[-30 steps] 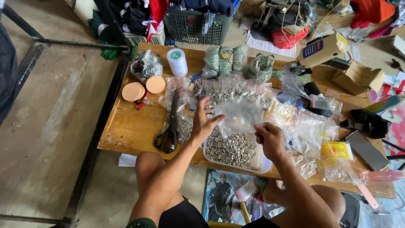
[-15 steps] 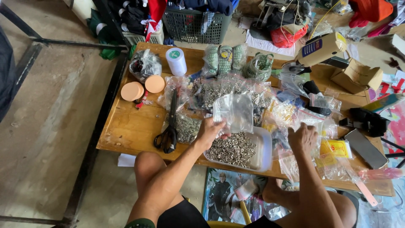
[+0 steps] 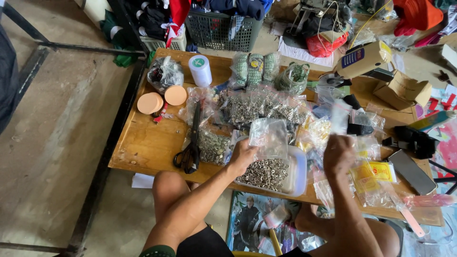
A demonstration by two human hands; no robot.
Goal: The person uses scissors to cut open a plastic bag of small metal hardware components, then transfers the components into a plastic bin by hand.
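A person seated at a low wooden worktop (image 3: 152, 143) pinches a small clear plastic bag (image 3: 269, 137) in the grip of the left hand (image 3: 243, 157), fingers closed on the bag's lower left corner, holding it open-side up directly over a shallow white plastic tray (image 3: 299, 172) of small silver metal rings (image 3: 266, 172). The right hand (image 3: 339, 153) is raised just right of the tray, blurred; whether its fingers are closed on anything cannot be told, though it sits among loose clear bags (image 3: 362, 143).

Left of the tray lies one pair of black-handled scissors (image 3: 192, 145), blades pointing away from the person, resting partly on a clear bag of metal rings (image 3: 212, 145). Behind the tray a wide heap of bagged silver fittings (image 3: 264, 107) covers the worktop's middle. Further back and left of the tray stand one white roll of tape (image 3: 200, 70), two round tan discs (image 3: 162, 99), and one bag of dark items (image 3: 164, 74); three packs of green pieces (image 3: 255, 67) and one clear jar (image 3: 292, 78) sit behind the heap. Right of the tray lie yellow packets (image 3: 376, 172).

The risks appear modest: the bag, held by one corner only, could sag or tip and scatter rings off the tray's near edge onto the floor, and the scissors lie close to the left forearm, where a sweep could knock them off.
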